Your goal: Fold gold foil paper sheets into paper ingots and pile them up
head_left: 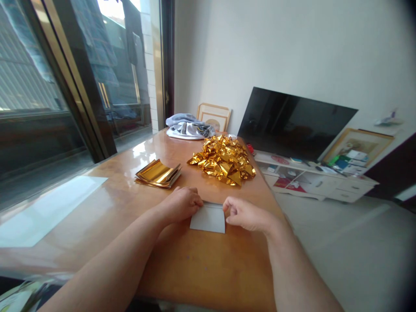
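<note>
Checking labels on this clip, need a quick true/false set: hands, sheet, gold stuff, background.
1. The pale sheet lies on the table between the left hand and the right hand. True.
2. In the picture, the stack of gold sheets lies left of the heap of shiny gold pieces. True.
3. The left hand rests on the stack of gold sheets. False: its fingers are at the pale sheet's upper left corner.
4. The television has a dark screen. True.
5. The right hand is buried in the heap of shiny gold pieces. False: it is at the pale sheet's right side.
</note>
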`<state>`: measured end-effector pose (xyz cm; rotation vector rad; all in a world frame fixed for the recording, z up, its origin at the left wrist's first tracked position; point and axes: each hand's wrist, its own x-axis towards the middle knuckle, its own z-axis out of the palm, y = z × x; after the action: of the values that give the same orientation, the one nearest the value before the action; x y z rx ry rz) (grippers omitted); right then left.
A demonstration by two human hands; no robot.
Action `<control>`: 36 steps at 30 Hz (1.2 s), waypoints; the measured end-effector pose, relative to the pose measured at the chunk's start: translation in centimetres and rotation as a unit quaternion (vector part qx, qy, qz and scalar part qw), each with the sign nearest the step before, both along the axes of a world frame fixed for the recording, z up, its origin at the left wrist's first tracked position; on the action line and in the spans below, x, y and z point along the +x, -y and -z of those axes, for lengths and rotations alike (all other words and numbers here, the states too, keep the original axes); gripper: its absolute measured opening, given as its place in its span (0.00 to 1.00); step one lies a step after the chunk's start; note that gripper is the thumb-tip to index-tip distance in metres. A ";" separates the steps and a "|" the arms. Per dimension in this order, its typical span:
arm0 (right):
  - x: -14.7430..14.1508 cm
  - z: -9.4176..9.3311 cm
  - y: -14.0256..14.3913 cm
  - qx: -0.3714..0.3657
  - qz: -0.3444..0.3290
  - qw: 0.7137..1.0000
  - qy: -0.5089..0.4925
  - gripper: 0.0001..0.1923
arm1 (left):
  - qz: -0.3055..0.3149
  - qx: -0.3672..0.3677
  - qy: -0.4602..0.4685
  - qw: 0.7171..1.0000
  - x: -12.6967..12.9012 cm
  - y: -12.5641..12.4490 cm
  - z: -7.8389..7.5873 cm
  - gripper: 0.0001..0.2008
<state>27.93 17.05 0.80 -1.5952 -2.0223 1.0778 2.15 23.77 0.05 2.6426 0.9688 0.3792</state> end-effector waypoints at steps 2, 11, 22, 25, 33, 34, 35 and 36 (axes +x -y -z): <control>-0.1 -0.3 0.4 -0.010 -0.003 1.000 0.025 0.14 | -0.001 0.000 -0.002 1.000 -0.1 -0.1 0.0 0.12; -0.3 -0.7 0.4 -0.017 -0.069 0.997 0.012 0.17 | 0.012 0.003 -0.019 1.000 -0.3 -0.2 0.1 0.12; -1.0 -0.2 -0.3 0.011 -0.041 0.999 0.022 0.14 | -0.010 -0.042 -0.001 0.999 -0.5 0.1 -0.9 0.17; -1.3 0.2 -0.5 0.040 0.014 0.999 0.031 0.15 | -0.044 -0.067 0.010 0.997 -0.6 0.3 -1.3 0.23; -1.5 1.6 -1.2 0.057 0.089 0.991 0.077 0.15 | -0.077 -0.032 -0.013 0.996 0.1 0.9 -1.4 0.20; -1.5 1.8 -1.3 0.059 0.091 0.991 0.081 0.14 | -0.080 -0.018 -0.015 0.997 0.3 0.9 -1.3 0.18; -1.5 1.9 -1.4 0.060 0.095 0.990 0.086 0.14 | -0.082 -0.006 -0.015 0.996 0.4 0.9 -1.1 0.17; -1.6 2.1 -1.4 0.063 0.098 0.989 0.091 0.14 | -0.082 0.002 -0.016 0.997 0.5 0.9 -0.9 0.15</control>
<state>26.37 18.48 -1.28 -1.8369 -1.9492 0.7419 2.66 22.85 0.98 2.5879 1.1997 0.3777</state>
